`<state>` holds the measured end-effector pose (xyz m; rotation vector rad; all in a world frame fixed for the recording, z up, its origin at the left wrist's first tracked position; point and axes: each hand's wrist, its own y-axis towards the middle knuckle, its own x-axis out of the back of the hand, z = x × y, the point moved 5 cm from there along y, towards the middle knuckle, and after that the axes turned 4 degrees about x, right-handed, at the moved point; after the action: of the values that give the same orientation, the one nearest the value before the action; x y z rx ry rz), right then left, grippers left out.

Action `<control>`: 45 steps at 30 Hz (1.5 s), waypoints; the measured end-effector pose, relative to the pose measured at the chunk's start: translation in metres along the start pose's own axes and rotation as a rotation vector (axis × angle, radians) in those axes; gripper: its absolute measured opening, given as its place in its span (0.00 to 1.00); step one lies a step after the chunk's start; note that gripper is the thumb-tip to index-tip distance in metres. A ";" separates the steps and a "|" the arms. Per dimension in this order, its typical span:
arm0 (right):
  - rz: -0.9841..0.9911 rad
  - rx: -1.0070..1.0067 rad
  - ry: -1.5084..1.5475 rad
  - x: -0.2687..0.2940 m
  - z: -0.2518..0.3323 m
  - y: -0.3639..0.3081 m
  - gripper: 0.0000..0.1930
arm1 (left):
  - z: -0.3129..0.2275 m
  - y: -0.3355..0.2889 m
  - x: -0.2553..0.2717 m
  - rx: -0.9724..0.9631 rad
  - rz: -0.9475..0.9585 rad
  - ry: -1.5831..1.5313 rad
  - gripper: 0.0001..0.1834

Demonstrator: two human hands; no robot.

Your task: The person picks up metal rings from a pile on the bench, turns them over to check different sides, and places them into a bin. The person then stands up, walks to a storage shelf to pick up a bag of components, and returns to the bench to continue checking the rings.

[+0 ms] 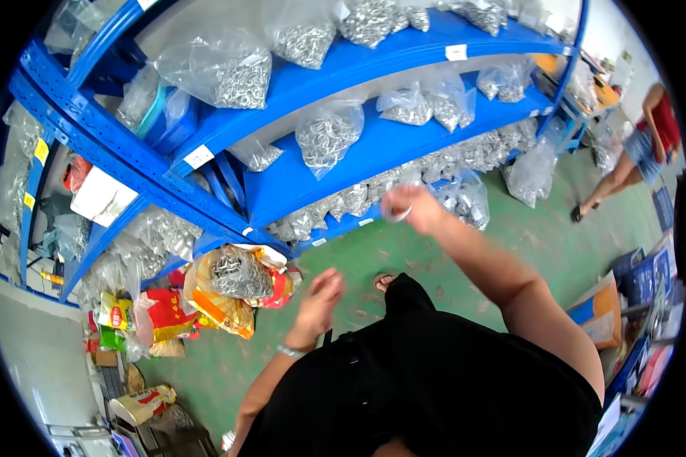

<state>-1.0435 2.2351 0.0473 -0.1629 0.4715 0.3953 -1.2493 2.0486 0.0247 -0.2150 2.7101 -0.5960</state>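
My right hand point(417, 209) is stretched forward in front of the lower shelf, its fingers closed on a small pale silvery ring point(399, 215). Motion blur hides the ring's finer detail. My left hand point(320, 303) hangs lower, over the floor, with fingers loosely bent and somewhat blurred; nothing shows in it. Beside it stands an open orange and white sack point(229, 314) with a clear bag of metal rings point(242, 274) inside. Ahead, a clear bag of metal rings point(329, 139) lies on the blue shelf point(434, 140).
Clear bags of metal parts point(244, 82) fill the blue rack's upper level. Colourful sacks point(164, 314) and a fallen container point(142, 404) lie at the left. A person point(648, 137) walks at the far right. Boxes point(649, 278) line the right side of the green floor point(465, 266).
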 end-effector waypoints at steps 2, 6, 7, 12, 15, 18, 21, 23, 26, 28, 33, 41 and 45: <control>-0.064 -0.054 -0.057 0.029 0.022 0.096 0.06 | 0.002 0.004 0.054 0.202 -0.175 -0.196 0.16; -0.331 0.163 -0.342 0.057 0.056 0.255 0.08 | 0.021 -0.044 0.167 0.068 -0.524 0.738 0.12; -0.385 0.119 -0.276 0.064 0.054 0.286 0.12 | 0.020 -0.054 0.174 0.319 -0.614 1.027 0.13; -0.521 -0.007 -0.124 0.066 0.038 0.395 0.16 | 0.039 -0.083 0.186 0.849 -0.784 1.013 0.13; -0.517 -0.025 -0.163 0.066 0.018 0.422 0.16 | 0.064 -0.082 0.175 0.753 -0.939 0.489 0.14; -0.507 -0.033 -0.190 0.073 0.007 0.434 0.16 | 0.081 -0.077 0.164 0.699 -0.987 0.210 0.14; -0.496 -0.034 -0.201 0.083 0.008 0.441 0.15 | 0.088 -0.073 0.159 0.678 -0.994 0.110 0.14; -0.490 -0.043 -0.205 0.086 0.009 0.448 0.15 | 0.092 -0.074 0.158 0.671 -1.002 0.087 0.14; -0.483 -0.041 -0.264 0.072 0.008 0.465 0.15 | 0.103 -0.077 0.157 0.667 -1.003 0.045 0.14; -0.482 -0.040 -0.293 0.063 0.004 0.473 0.15 | 0.108 -0.080 0.157 0.669 -1.013 0.023 0.15; -0.476 -0.049 -0.345 0.059 -0.011 0.478 0.14 | 0.120 -0.098 0.145 0.680 -1.072 -0.043 0.15; -0.383 0.000 -0.508 0.057 -0.043 0.465 0.14 | 0.162 -0.140 0.108 0.665 -1.177 -0.214 0.16; -0.275 0.096 -0.620 0.049 -0.050 0.453 0.13 | 0.161 -0.172 0.072 0.322 -0.894 0.961 0.16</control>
<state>-1.2081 2.6527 -0.0481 -0.0055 -0.1446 0.1369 -1.2437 1.8168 -0.0599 -1.3982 3.1842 -1.7293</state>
